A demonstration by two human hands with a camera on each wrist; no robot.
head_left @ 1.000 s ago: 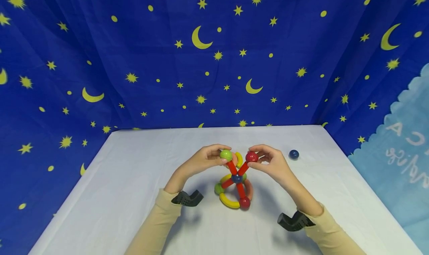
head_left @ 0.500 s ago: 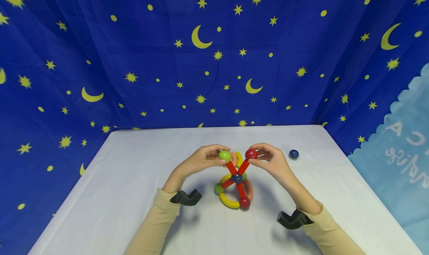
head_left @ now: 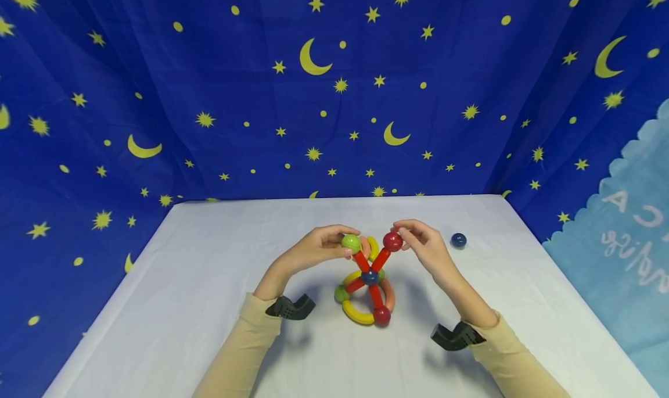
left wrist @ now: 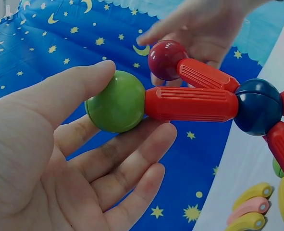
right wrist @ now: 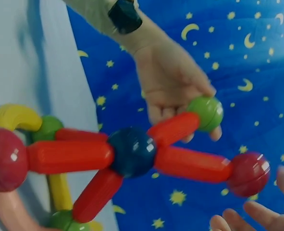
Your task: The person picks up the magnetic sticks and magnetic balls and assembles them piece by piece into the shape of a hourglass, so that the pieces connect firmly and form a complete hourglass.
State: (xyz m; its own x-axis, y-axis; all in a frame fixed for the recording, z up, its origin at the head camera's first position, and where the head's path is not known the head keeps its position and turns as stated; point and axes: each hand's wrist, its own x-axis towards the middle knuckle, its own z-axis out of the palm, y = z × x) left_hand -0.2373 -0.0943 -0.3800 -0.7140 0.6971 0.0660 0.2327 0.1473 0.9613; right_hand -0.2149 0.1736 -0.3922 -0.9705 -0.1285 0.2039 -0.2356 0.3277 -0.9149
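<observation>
A toy of magnetic rods and balls stands on the white table. At its centre a navy ball (head_left: 370,277) joins several red rods (left wrist: 192,104). My left hand (head_left: 321,246) pinches the green ball (left wrist: 117,102) at the upper left tip between thumb and fingers. Beside the red ball (right wrist: 248,174) at the upper right tip is my right hand (head_left: 430,251), its fingers spread and apart from the ball in the right wrist view. The base is a ring of yellow curved rods (head_left: 358,313) and a pink curved rod (head_left: 389,296), with a lower red ball (head_left: 382,316).
Loose yellow and pink curved rods (left wrist: 248,211) lie behind the toy, partly hidden in the head view. A loose navy ball (head_left: 458,240) rests on the table (head_left: 230,241) to the right. A blue star-patterned cloth (head_left: 334,107) hangs behind.
My right hand has let go of the upper red ball and drawn slightly up and to the right. The left hand stays at the green ball, and the toy keeps its place.
</observation>
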